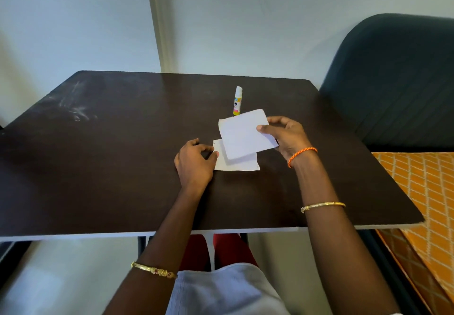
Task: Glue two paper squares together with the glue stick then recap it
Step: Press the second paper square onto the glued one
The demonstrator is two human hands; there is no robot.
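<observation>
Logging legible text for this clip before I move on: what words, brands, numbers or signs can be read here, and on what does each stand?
"IN": large dark letters on the yellow label of the glue stick, standing upright on the table; likely part of a longer word.
Small blue patch at the label's top: too blurred to read.
Both paper squares, held and lying: no readable text.

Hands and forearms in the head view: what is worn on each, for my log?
Both forearms are bare, with no sleeves in view. The left hand has no wrist band; a gold bangle with small reddish stones sits up the left forearm. The right hand has an orange braided thread band at the wrist and a plain gold bangle further up the forearm.
</observation>
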